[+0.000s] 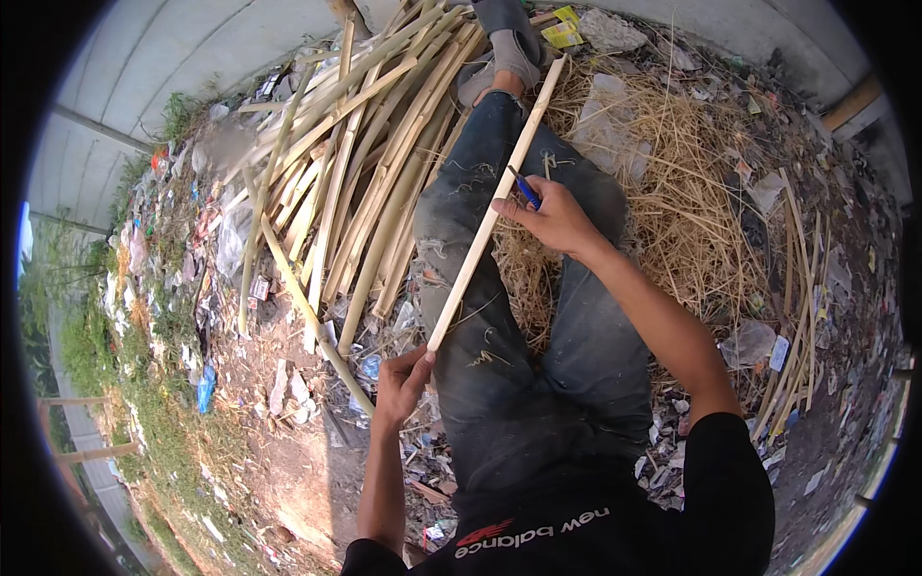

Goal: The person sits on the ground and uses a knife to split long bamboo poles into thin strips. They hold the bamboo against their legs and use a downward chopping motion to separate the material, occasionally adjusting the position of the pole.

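Observation:
A long, pale split-bamboo strip (499, 197) lies slantwise over my legs, its far end near my shoe. My left hand (401, 384) pinches the near end between thumb and fingers. Farther up the strip is my right hand (547, 216), thumb laid against it. Closed in that hand is a slim blue tool with a dark tip (526, 191), the tip touching or just beside the strip. Whether it is a pen or a small knife, I cannot tell. The right fingers are partly hidden behind the hand.
A pile of split bamboo strips (360, 182) spreads to the left of my legs (538, 384). Thin shavings (706, 211) heap on the right, with several narrow strips (802, 298) beyond. Scattered litter covers the ground, and a pale wall (182, 58) stands behind.

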The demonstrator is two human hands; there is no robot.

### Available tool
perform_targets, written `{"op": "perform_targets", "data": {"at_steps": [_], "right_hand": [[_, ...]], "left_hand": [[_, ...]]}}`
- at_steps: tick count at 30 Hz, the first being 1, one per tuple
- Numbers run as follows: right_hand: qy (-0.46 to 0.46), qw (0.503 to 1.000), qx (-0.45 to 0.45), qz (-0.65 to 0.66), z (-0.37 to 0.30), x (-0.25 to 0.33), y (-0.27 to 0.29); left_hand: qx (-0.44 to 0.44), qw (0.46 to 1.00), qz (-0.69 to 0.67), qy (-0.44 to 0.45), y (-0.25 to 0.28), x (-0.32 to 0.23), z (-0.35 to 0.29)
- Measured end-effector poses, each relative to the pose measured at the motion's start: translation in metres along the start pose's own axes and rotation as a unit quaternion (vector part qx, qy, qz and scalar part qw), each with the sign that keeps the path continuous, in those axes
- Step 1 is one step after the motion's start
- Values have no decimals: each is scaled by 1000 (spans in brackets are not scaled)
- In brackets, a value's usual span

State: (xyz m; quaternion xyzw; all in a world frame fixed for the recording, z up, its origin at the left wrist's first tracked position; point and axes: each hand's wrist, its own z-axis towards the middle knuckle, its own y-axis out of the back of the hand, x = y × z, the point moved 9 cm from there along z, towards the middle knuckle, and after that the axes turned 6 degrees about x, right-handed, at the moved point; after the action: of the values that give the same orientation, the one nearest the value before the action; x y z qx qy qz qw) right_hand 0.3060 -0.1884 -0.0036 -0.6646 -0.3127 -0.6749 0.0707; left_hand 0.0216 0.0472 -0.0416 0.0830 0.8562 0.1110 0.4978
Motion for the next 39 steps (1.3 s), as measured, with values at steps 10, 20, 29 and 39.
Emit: {"op": "perform_targets", "data": {"at_steps": [10,20,29,39], "right_hand": [[-78,972,0,222,3,-36,-42],[-9,996,-81,31,13,-20,17],[37,968,-34,-246,-19,33,3],[54,949,76,-300,-55,34,-72]], "left_hand": [[64,968,228,-77,12,7,-43],[-96,945,287,-127,41,47,-109],[-42,962,266,-45,42,47,-86],[-95,944,292,-120,22,22,-59]]}}
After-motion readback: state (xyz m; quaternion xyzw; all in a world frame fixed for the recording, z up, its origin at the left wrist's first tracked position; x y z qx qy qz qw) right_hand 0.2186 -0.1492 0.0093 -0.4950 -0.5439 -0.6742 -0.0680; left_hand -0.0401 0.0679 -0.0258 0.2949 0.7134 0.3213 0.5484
